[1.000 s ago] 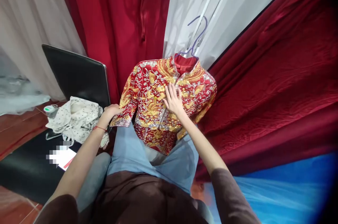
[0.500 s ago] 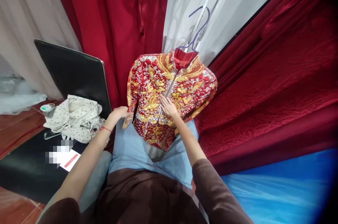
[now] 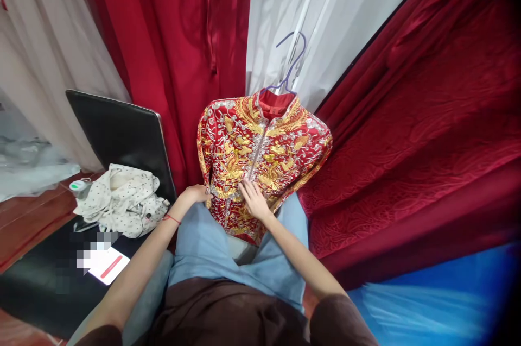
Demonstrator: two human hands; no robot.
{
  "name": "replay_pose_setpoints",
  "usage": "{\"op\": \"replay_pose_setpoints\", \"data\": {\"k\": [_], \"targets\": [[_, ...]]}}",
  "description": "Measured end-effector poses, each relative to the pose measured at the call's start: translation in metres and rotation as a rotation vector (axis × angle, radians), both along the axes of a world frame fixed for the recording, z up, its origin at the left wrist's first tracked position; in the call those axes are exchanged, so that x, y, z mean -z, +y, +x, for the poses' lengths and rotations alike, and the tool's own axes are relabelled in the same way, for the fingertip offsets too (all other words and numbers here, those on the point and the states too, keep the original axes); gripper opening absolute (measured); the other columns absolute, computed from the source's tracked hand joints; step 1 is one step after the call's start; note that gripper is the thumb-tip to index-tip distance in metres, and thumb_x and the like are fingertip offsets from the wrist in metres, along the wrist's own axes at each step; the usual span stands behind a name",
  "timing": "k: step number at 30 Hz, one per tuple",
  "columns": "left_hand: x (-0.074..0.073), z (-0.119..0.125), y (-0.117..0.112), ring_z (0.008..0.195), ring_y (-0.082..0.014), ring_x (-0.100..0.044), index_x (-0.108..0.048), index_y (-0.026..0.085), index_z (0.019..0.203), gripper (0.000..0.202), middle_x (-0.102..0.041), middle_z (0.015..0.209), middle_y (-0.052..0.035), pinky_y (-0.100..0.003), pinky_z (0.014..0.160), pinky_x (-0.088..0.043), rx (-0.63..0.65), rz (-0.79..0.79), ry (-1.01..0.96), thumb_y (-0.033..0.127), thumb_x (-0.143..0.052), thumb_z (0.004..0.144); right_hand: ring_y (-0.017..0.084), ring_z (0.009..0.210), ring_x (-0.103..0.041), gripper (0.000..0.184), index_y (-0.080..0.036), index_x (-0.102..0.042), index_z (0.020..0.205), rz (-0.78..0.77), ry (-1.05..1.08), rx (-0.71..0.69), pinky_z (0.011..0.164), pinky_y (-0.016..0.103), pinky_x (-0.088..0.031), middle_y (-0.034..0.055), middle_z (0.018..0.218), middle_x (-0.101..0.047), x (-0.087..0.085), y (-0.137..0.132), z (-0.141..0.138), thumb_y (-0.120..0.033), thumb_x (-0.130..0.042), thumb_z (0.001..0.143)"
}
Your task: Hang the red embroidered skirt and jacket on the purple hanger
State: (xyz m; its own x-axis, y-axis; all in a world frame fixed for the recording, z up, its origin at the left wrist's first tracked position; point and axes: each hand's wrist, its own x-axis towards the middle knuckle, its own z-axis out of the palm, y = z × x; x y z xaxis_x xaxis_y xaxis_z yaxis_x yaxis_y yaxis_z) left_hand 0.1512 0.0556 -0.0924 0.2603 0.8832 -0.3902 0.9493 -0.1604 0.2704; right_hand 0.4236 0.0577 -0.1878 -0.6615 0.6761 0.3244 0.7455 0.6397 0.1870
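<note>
Both hands at lower front of embroidered jacket [image 3: 260,156], on hanger [image 3: 287,63].
Left hand [image 3: 195,194] grips left hem edge; right hand [image 3: 253,199] flat, fingers spread, nearer centre seam. Jacket's long axis runs away from hands.

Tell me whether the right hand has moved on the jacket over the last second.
Yes. The right hand slid down the embroidered jacket from chest height, away from the red collar, and now lies near the hem.
</note>
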Motion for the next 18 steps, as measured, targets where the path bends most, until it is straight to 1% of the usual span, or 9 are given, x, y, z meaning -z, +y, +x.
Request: {"op": "replay_pose_setpoints", "data": {"k": [2, 4, 6, 8, 10, 12, 14, 16, 18], "targets": [[0.002, 0.016, -0.010, 0.081, -0.0233, -0.067, -0.071, 0.017, 0.081, 0.024, -0.075, 0.083, -0.0065, -0.029, 0.071, -0.047, 0.080, 0.021, -0.047, 0.036, -0.057, 0.084, 0.032, 0.150, -0.027, 0.056, -0.004, -0.047, 0.144, -0.035, -0.073, -0.177, 0.120, 0.053, -0.026, 0.0245, 0.147, -0.049, 0.007, -0.021, -0.001, -0.017, -0.046, 0.090], [0.002, 0.035, -0.021, 0.074, -0.0214, -0.066, -0.068, 0.019, 0.073, 0.024, -0.073, 0.075, -0.0040, -0.029, 0.067, -0.047, 0.174, 0.041, -0.102, 0.037, -0.058, 0.085, 0.030, 0.141, -0.042, 0.036, -0.009, -0.063, 0.123, -0.085, -0.081, -0.256, 0.114, 0.048, -0.035, 0.0204, 0.125, -0.065, 0.005, -0.027, -0.001, -0.020, -0.049, 0.092], [-0.004, 0.054, -0.031, 0.077, -0.0205, -0.067, -0.069, 0.021, 0.078, 0.024, -0.073, 0.080, -0.0027, -0.029, 0.070, -0.049, 0.260, 0.093, -0.168, 0.040, -0.057, 0.087, 0.028, 0.123, -0.055, 0.021, -0.014, -0.068, 0.102, -0.099, -0.005, -0.202, 0.105, 0.044, -0.043, 0.0152, 0.104, -0.070, -0.006, -0.021, -0.001, -0.022, -0.052, 0.092], [-0.023, 0.071, -0.034, 0.095, -0.0208, -0.066, -0.068, 0.023, 0.095, 0.026, -0.073, 0.100, -0.0037, -0.030, 0.085, -0.050, 0.311, 0.207, -0.236, 0.041, -0.051, 0.092, 0.027, 0.106, -0.061, 0.017, -0.015, -0.067, 0.093, -0.063, 0.103, -0.088, 0.096, 0.043, -0.046, 0.0135, 0.094, -0.070, -0.023, -0.009, 0.000, -0.023, -0.053, 0.092], [-0.060, 0.084, -0.027, 0.114, -0.0226, -0.060, -0.064, 0.020, 0.110, 0.031, -0.066, 0.119, -0.0084, -0.035, 0.100, -0.046, 0.329, 0.439, -0.307, 0.039, -0.043, 0.097, 0.028, 0.098, -0.060, 0.020, -0.014, -0.066, 0.094, -0.006, 0.194, 0.010, 0.091, 0.043, -0.046, 0.0145, 0.093, -0.069, -0.045, 0.004, -0.001, -0.022, -0.048, 0.094], [-0.111, 0.095, -0.013, 0.119, -0.0242, -0.057, -0.059, 0.015, 0.118, 0.034, -0.061, 0.127, -0.0134, -0.038, 0.103, -0.045, 0.346, 0.808, -0.399, 0.036, -0.041, 0.098, 0.027, 0.097, -0.060, 0.025, -0.013, -0.064, 0.099, 0.050, 0.285, 0.102, 0.089, 0.041, -0.046, 0.0155, 0.095, -0.068, -0.072, 0.014, -0.004, -0.019, -0.041, 0.096], [-0.165, 0.107, 0.009, 0.124, -0.0247, -0.054, -0.056, 0.014, 0.121, 0.035, -0.058, 0.132, -0.0147, -0.039, 0.106, -0.043, 0.343, 1.104, -0.461, 0.036, -0.043, 0.098, 0.023, 0.092, -0.062, 0.027, -0.014, -0.061, 0.107, 0.067, 0.436, 0.178, 0.086, 0.036, -0.046, 0.0133, 0.097, -0.069, -0.105, 0.022, -0.009, -0.019, -0.037, 0.097], [-0.210, 0.117, 0.036, 0.128, -0.0297, -0.051, -0.054, 0.014, 0.124, 0.043, -0.056, 0.132, -0.0173, -0.044, 0.106, -0.041, 0.230, 1.282, -0.455, 0.045, -0.050, 0.095, 0.018, 0.082, -0.064, 0.025, -0.017, -0.059, 0.113, -0.006, 0.727, 0.235, 0.077, 0.029, -0.047, 0.0077, 0.096, -0.071, -0.142, 0.029, -0.014, -0.025, -0.041, 0.098], [-0.233, 0.126, 0.062, 0.122, -0.0336, -0.054, -0.053, 0.010, 0.124, 0.055, -0.061, 0.120, -0.0199, -0.046, 0.102, -0.042, 0.118, 1.294, -0.416, 0.054, -0.056, 0.090, 0.017, 0.072, -0.064, 0.022, -0.018, -0.061, 0.103, -0.117, 0.882, 0.258, 0.071, 0.027, -0.047, 0.0041, 0.085, -0.071, -0.176, 0.038, -0.018, -0.035, -0.047, 0.097]]}}
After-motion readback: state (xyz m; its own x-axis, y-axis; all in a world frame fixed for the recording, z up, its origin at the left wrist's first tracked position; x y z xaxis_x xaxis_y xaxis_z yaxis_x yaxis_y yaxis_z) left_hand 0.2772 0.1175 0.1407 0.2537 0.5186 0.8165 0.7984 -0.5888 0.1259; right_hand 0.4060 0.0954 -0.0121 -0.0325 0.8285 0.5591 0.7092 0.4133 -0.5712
